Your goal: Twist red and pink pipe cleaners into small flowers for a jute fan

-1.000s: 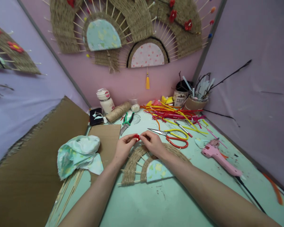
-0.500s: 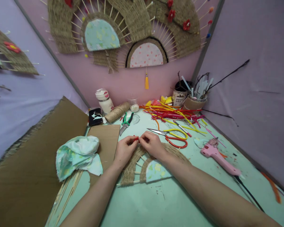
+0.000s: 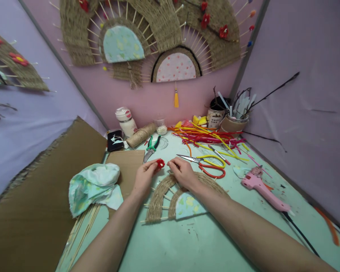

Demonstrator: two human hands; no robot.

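Between the fingertips of my left hand [image 3: 146, 173] is a small red flower [image 3: 160, 163] with a pale centre, facing up and to the right. My right hand [image 3: 183, 172] is a little to the right of the flower, apart from it. Its thumb and fingers are pinched together, and whatever is between them is too small to make out. Below both hands lies a woven twine fan [image 3: 158, 196] on thin sticks, with a blue-green floral cloth half-circle [image 3: 189, 206]; my right forearm covers part of it.
Scissors [image 3: 212, 166] lie just right of my right hand, green-handled pruners [image 3: 151, 147] behind my left. A pink glue gun [image 3: 265, 190] rests at right. Pipe cleaners [image 3: 206, 134], a twine roll [image 3: 141, 135] and a bottle [image 3: 126, 121] line the back. Crumpled cloth [image 3: 93, 185] and cardboard [image 3: 45, 192] are at left.
My hands have drawn apart from each other. The red flower, mostly covered by fingers before, now shows its face in my left hand. The camera view has shifted slightly.
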